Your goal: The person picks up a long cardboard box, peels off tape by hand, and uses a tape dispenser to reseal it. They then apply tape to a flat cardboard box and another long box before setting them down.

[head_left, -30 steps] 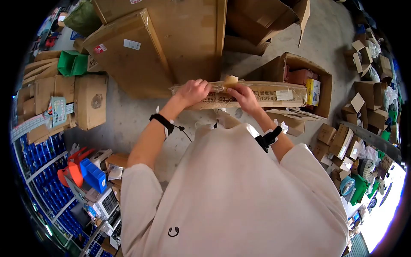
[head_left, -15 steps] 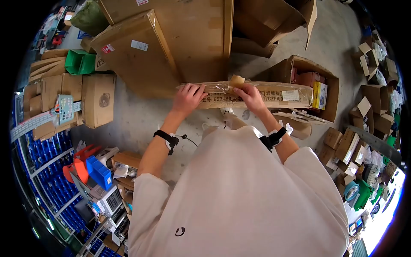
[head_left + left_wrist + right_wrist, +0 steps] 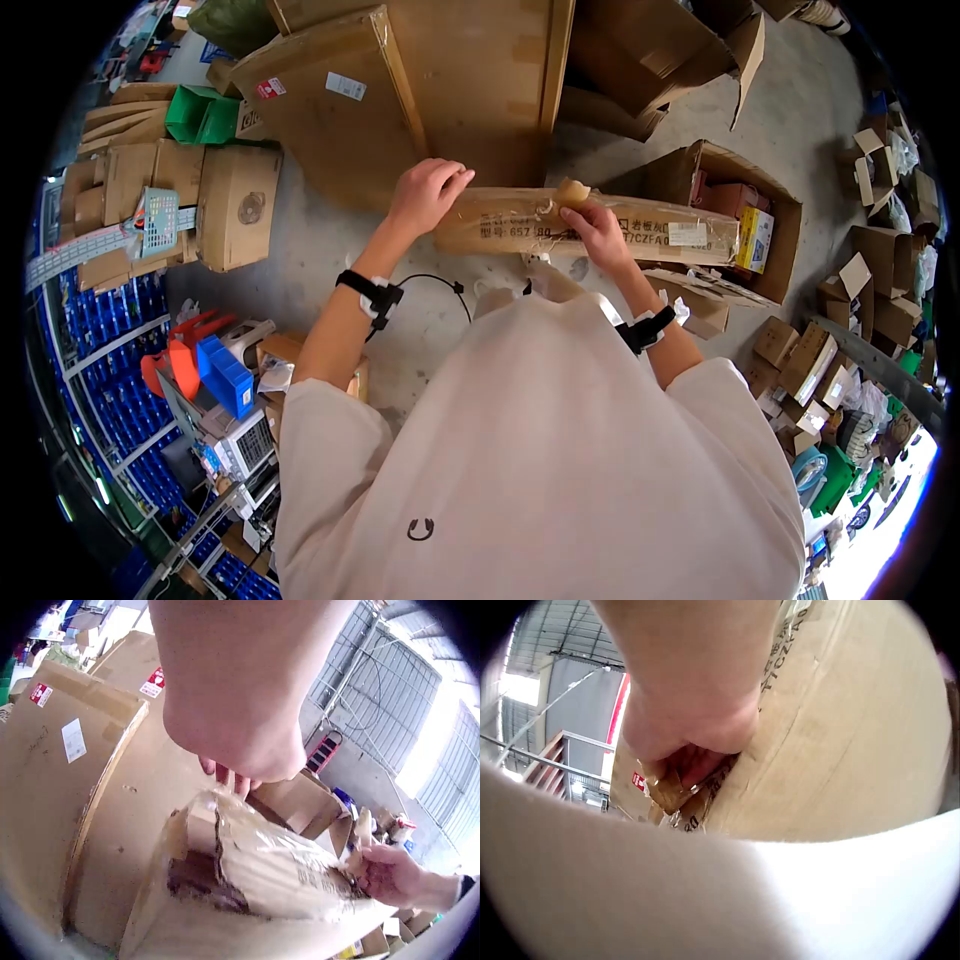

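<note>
A long, narrow cardboard box (image 3: 500, 222) with printed lettering and clear tape stretches in front of the person's body. Its left end is torn, showing a dark gap in the left wrist view. The left hand (image 3: 430, 195) is at that end, fingers loosely bent near the upper edge and holding nothing visible. Partway along the top edge, the right hand (image 3: 598, 237) pinches a torn cardboard flap (image 3: 572, 191) that sticks up from the box. In the right wrist view the flap (image 3: 667, 795) pokes out beneath the curled fingers, which are partly hidden by the palm.
Large flat cartons (image 3: 330, 110) stand ahead. To the right, an open carton (image 3: 785, 240) contains a red case (image 3: 728, 198) and a yellow box (image 3: 757, 240). Stacked boxes (image 3: 240, 205) and a blue bin (image 3: 224, 375) are on the left. A black cable (image 3: 430, 278) hangs by the left wrist.
The left hand has moved left along the box, from near the printed lettering to the left end. The right hand stays at the torn flap. The head view has shifted slightly.
</note>
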{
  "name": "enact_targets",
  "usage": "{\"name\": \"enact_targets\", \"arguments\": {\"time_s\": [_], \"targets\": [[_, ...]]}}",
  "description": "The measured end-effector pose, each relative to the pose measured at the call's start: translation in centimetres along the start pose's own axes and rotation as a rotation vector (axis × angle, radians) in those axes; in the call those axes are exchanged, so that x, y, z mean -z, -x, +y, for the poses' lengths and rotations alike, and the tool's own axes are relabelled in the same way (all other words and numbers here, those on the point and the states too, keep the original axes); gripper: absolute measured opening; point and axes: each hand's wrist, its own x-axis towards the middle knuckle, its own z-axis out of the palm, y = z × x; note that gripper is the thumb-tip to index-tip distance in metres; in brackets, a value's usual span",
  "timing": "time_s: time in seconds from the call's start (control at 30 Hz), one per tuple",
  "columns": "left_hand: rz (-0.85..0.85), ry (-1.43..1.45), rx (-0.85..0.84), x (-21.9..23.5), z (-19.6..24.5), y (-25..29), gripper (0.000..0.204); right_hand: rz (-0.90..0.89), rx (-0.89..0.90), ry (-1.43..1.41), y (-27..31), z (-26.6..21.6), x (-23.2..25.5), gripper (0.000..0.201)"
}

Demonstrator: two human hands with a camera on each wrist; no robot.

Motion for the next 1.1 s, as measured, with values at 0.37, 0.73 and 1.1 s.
{"name": "enact_targets", "arguments": {"time_s": [0.37,0.73,1.1], "targets": [[0.168,-0.485,-0.309,-3.1,-0.9,5.8,0.024,-0.011,0.036,0.103,-0.1,-1.0,0.0,0.037],[-0.236,-0.359,-0.349,-0.9,-3.0,1.9,0.011,-0.053,0.063,0.147,0.6,-1.3,0.1,0.034],[-0.016,-0.042,-0.028,0.1,0.8,4.8,0.021,0.018,0.081,-0.004,-1.3,1.1,-0.1,0.035]]}}
